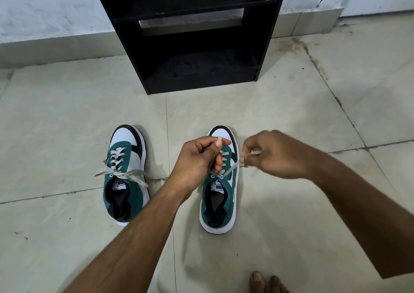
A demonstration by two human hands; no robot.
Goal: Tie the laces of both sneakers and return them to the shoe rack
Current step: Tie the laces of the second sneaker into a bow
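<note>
Two green, white and black sneakers stand on the tiled floor, toes pointing at the shoe rack (197,46). The left sneaker (126,176) has its beige laces lying loose across its sides. Over the right sneaker (220,194) my left hand (199,158) is closed on one lace end, its tip showing above my fingers. My right hand (273,153) pinches the other lace end, pulled out to the right of the shoe. The right sneaker's tongue and upper eyelets are partly hidden by my left hand.
The black shoe rack has two open shelves and stands against a white wall (44,8) with a grey skirting. The toes of a bare foot (266,281) show at the bottom edge, right of centre.
</note>
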